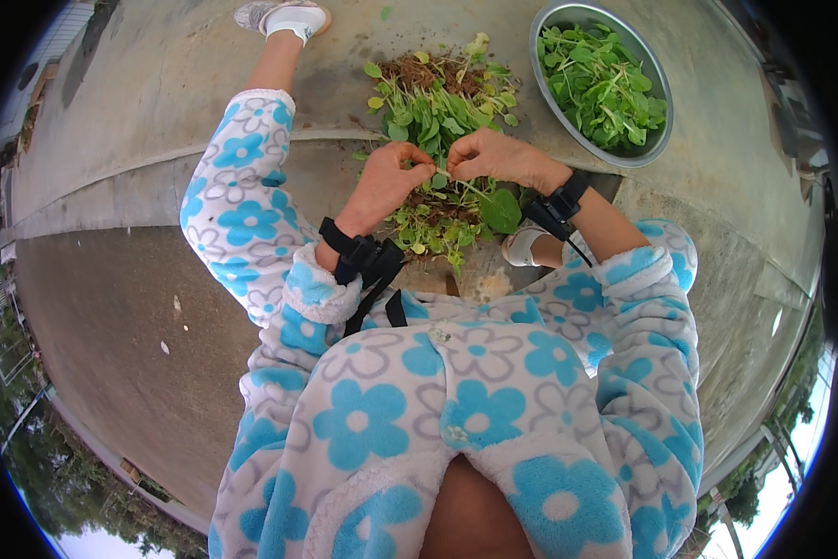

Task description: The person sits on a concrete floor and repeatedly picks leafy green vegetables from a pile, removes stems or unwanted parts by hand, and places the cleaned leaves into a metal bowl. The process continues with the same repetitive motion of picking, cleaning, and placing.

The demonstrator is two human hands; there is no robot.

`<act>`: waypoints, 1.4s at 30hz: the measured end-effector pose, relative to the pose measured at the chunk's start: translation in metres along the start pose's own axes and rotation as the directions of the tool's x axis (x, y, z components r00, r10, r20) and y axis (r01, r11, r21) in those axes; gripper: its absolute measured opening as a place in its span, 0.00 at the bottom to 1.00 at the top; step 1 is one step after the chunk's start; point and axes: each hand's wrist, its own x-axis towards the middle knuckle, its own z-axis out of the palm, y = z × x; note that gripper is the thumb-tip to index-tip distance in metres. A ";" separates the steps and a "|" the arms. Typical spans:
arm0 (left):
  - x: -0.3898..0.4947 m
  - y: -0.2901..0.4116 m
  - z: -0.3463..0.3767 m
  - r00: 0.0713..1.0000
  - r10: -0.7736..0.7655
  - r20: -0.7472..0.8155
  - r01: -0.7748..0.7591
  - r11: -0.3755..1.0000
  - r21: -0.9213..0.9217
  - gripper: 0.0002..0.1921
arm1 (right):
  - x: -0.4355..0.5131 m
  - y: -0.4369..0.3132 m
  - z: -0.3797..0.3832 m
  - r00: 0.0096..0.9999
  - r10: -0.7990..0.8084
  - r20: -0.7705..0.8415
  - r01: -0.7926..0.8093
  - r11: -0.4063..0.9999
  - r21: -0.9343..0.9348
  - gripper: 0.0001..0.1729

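Thumb and fingertips of my left hand [393,176] pinch one end of a leafy green's pale stem [443,172]. Close beside it, my right hand [501,159] pinches the same stem, whose broad leaf [499,210] hangs below that hand. Beneath and beyond both hands lies a heap of leafy greens [419,115] on the concrete, with brown roots and soil [429,73] at its far side. Smaller, partly yellowed leaves [426,227] lie on the near side. A metal basin [660,143] holding picked green leaves [597,84] stands at the upper right.
The concrete floor [146,84] has a low raised edge [335,134] running across it behind the hands. My two feet, in white socks [297,21], are at the upper left and just right of the heap. Black devices [370,258] are strapped to both wrists.
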 end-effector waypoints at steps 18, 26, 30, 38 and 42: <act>0.000 -0.017 0.020 0.995 0.062 -0.083 -0.061 0.998 0.013 0.10 | 0.001 0.017 0.024 0.910 0.310 -0.276 -0.096 0.804 0.587 0.06; -0.002 -0.042 0.016 0.994 -0.080 0.071 0.072 0.992 0.107 0.09 | -0.056 0.000 -0.142 0.597 0.044 -0.801 0.263 0.933 0.247 0.10; -0.001 -0.070 0.031 0.981 -0.047 0.189 0.022 0.991 0.129 0.09 | -0.107 0.013 -0.218 0.203 -0.389 -0.898 -0.289 0.853 -0.435 0.20; 0.004 -0.087 0.054 0.952 -0.085 0.293 0.010 0.969 0.248 0.14 | -0.016 0.022 -0.154 0.533 -0.323 -0.782 -0.113 0.889 -0.444 0.16; 0.001 -0.088 0.045 0.960 -0.011 0.279 -0.079 0.947 0.310 0.11 | 0.049 0.020 -0.088 0.759 -0.173 -0.628 -0.066 0.938 -0.339 0.15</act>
